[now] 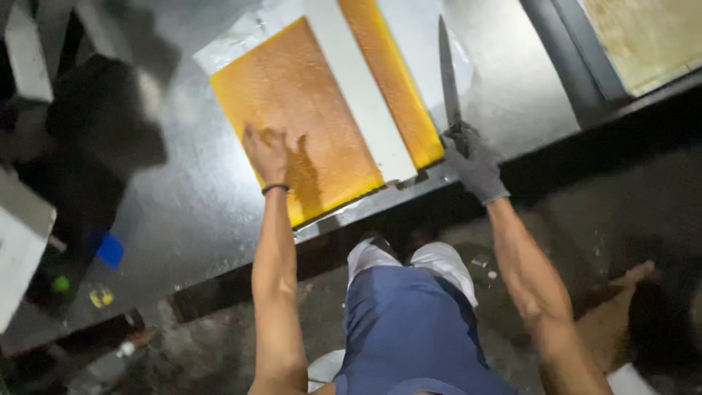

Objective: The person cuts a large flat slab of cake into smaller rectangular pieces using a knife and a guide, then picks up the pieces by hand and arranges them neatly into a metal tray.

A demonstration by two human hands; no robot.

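A large golden-brown slab of cake [307, 110] lies on clear plastic sheeting on a steel table [183, 197]. A long white ruler-like strip [362, 95] lies across the slab lengthwise. My left hand [267, 152], bare with a dark band at the wrist, rests flat on the slab near its front left corner. My right hand [475, 164] wears a grey glove and grips the handle of a long knife [447, 73]. The blade points away from me, just right of the slab's right edge.
A second pale slab in a tray [643, 36] sits at the top right beyond a dark bar [563, 66]. Dark bins and a white box [22, 241] stand on the left. The table's front edge runs just before my legs.
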